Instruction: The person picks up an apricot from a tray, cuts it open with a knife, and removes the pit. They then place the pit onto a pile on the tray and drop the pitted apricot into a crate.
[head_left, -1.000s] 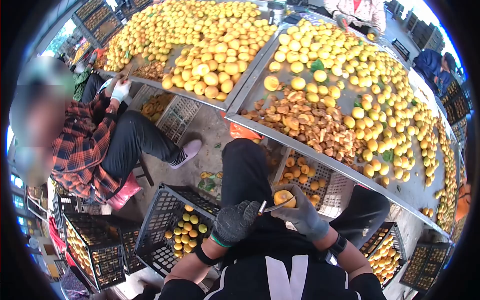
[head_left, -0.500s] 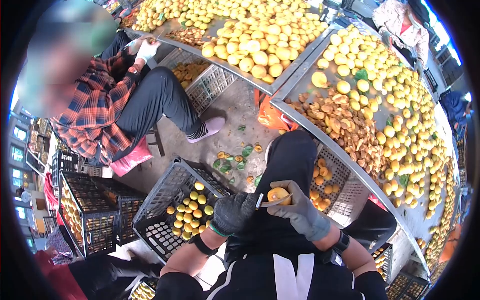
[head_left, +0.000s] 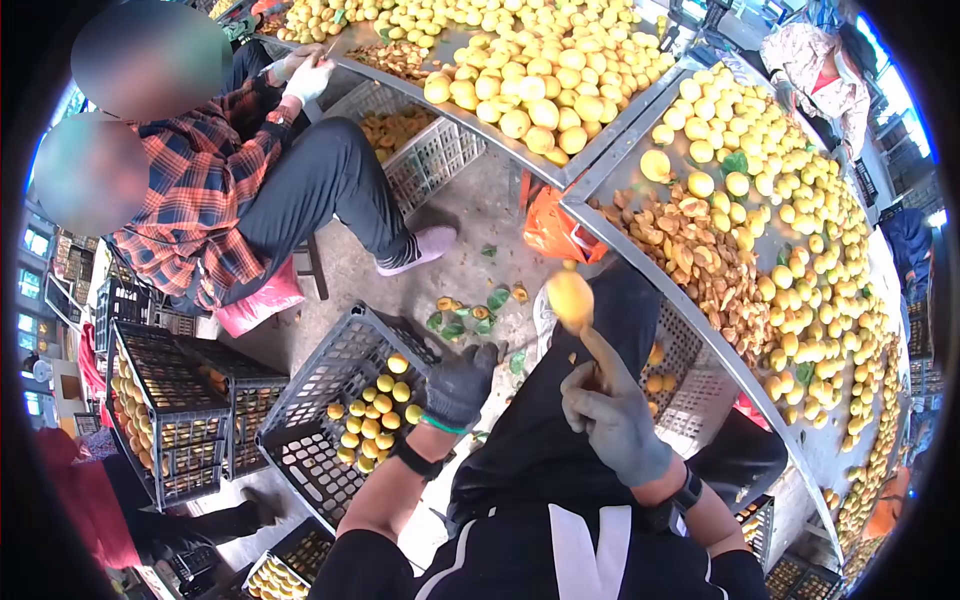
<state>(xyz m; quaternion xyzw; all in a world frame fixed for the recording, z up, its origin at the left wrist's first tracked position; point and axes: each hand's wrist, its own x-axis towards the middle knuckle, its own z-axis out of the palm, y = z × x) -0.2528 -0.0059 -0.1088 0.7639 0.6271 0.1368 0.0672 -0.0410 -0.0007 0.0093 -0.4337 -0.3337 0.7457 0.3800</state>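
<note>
My right hand (head_left: pixel 615 425), in a grey glove, has its index finger stretched out and the other fingers partly curled. A blurred, round yellow fruit (head_left: pixel 570 298) is right at that fingertip, above my dark trouser leg. My left hand (head_left: pixel 458 388), in a dark knitted glove with a green cuff, is over the right side of a black plastic crate (head_left: pixel 285 405). Its fingers are bent, and I cannot tell what is in them; no knife blade shows there. Several yellow-orange fruits (head_left: pixel 378 412) lie in the crate below.
Metal-edged tables (head_left: pixel 640 235) bear heaped yellow fruit (head_left: pixel 540 90) and brown cut pieces (head_left: pixel 690 245). A person in a plaid shirt (head_left: pixel 200 180) sits at left. Leaves and fruit bits (head_left: pixel 470 312) litter the floor near an orange bag (head_left: pixel 560 228). Filled crates (head_left: pixel 190 430) stand at left.
My hands have come apart, the left moving left toward the crate. The fruit has moved from my right hand's grip to beyond its extended finger. The knife blade between my hands no longer shows.
</note>
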